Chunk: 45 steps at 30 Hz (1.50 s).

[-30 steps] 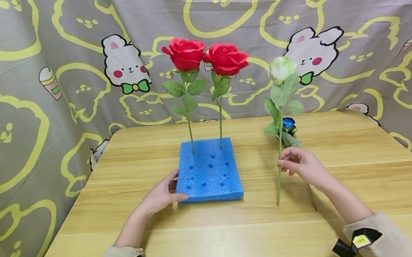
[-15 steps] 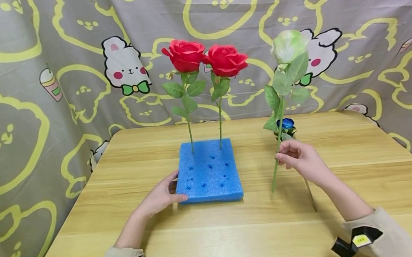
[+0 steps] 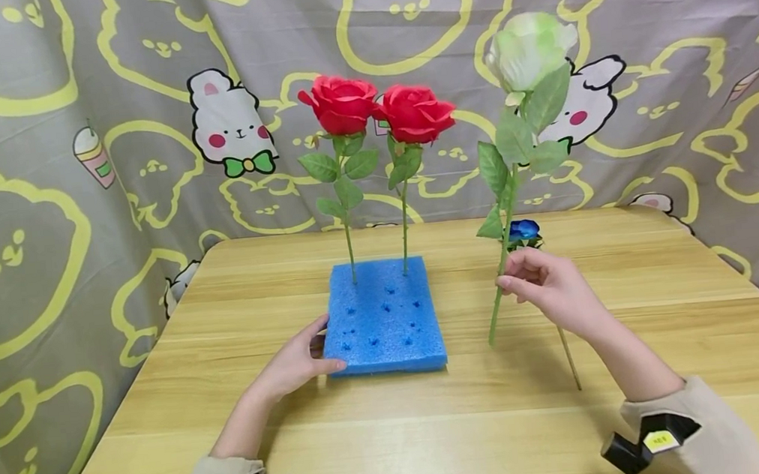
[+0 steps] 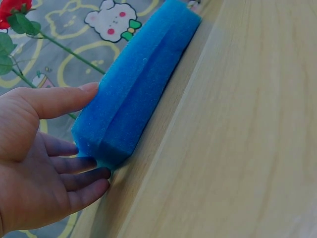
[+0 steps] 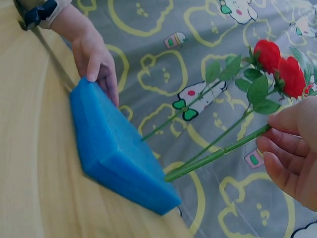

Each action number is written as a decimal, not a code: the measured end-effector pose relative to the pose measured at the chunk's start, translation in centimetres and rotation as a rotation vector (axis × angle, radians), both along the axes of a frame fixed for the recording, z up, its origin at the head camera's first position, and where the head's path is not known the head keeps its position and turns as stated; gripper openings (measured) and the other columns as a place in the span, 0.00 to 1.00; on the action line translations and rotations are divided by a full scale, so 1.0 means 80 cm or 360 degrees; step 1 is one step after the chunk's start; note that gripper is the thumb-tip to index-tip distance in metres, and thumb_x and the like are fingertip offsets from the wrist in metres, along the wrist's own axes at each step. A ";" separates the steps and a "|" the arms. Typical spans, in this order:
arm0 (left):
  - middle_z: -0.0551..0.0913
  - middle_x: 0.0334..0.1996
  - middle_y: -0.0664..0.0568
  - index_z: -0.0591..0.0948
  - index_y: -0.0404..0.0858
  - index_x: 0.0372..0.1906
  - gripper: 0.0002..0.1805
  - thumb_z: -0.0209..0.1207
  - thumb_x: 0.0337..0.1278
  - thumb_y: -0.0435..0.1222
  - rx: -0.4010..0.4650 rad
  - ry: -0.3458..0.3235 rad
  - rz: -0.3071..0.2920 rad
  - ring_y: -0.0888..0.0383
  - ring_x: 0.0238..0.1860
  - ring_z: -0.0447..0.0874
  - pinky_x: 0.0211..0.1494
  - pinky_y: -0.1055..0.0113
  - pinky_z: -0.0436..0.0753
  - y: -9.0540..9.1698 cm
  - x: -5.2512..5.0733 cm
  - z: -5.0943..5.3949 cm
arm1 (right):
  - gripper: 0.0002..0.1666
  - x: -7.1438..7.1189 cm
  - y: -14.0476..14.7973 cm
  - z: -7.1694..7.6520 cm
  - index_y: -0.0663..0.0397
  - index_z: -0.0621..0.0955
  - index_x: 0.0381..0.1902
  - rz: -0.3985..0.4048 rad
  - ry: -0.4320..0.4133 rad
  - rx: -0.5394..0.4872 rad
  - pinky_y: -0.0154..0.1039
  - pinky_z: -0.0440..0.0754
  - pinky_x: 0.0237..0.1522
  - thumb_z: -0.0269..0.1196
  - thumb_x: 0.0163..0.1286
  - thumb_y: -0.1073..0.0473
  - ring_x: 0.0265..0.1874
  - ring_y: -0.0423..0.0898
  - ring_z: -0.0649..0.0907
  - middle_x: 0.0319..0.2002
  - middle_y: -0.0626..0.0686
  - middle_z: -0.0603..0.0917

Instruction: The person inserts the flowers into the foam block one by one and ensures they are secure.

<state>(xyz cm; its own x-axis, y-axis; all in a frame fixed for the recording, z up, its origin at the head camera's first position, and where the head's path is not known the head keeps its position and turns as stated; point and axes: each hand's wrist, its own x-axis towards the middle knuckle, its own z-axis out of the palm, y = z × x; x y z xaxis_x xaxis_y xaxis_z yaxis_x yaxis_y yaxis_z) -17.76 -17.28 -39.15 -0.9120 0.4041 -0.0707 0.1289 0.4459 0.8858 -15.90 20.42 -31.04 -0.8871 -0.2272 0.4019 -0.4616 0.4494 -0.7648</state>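
Head view: the right hand (image 3: 556, 289) pinches, narrow between thumb and fingers, the slim green stem of a white-and-green artificial rose with broad green leaves (image 3: 515, 138). The rose leans slightly to the right, its lower end to the right of a flat blue foam block (image 3: 387, 323) and apart from it. Against a second ago, the bloom stands higher and looks larger, and the hand has shifted up and towards the block. Behind that hand a dark-leaved blue rose (image 3: 523, 230) lies on the pale wood-grain table (image 3: 396, 431); its leaves, partly visible before, are now more covered. The left hand (image 3: 298, 361) stays spread wide at the block's left side, thumb on the front corner. Two red roses on leafy green stems, the left one (image 3: 348, 187) and the right one (image 3: 406, 165), stand unchanged in the block's back half, behind small holes. Left wrist view: the thumb rests on the block's edge, the other fingers loosely extended along its end. Right wrist view: thumb and fingertips hold the green stem, whose lower end overlaps the block's edge in sight.
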 end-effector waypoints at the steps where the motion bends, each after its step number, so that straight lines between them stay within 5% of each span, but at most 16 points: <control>1: 0.59 0.66 0.33 0.50 0.29 0.70 0.50 0.67 0.48 0.38 -0.0001 0.0005 -0.0003 0.38 0.63 0.61 0.63 0.46 0.64 0.000 0.000 0.000 | 0.04 0.000 -0.002 0.002 0.63 0.76 0.34 0.0000 0.0009 0.0015 0.32 0.78 0.25 0.62 0.63 0.67 0.25 0.38 0.81 0.28 0.54 0.82; 20: 0.61 0.65 0.35 0.51 0.29 0.70 0.51 0.69 0.47 0.38 -0.0012 0.0006 0.0004 0.39 0.63 0.62 0.63 0.48 0.64 0.002 -0.003 0.000 | 0.02 -0.010 -0.074 0.038 0.59 0.79 0.34 0.0216 0.0037 0.0020 0.35 0.78 0.26 0.62 0.64 0.65 0.25 0.46 0.79 0.31 0.52 0.81; 45: 0.63 0.64 0.35 0.51 0.29 0.70 0.49 0.67 0.48 0.37 0.0063 0.0007 -0.0049 0.40 0.62 0.65 0.61 0.49 0.67 -0.001 -0.002 0.000 | 0.02 -0.038 -0.168 0.012 0.59 0.81 0.33 0.0461 0.0254 -0.0006 0.36 0.78 0.28 0.62 0.63 0.66 0.32 0.42 0.79 0.31 0.49 0.82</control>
<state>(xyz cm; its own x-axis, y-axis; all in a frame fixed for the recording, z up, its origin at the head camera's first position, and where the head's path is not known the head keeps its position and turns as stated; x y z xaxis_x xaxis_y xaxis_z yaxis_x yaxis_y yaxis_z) -17.90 -17.35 -39.17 -0.8993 0.4345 -0.0501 0.1460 0.4062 0.9021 -18.94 6.99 -30.09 -0.7116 -0.4588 0.5322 -0.6840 0.2792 -0.6739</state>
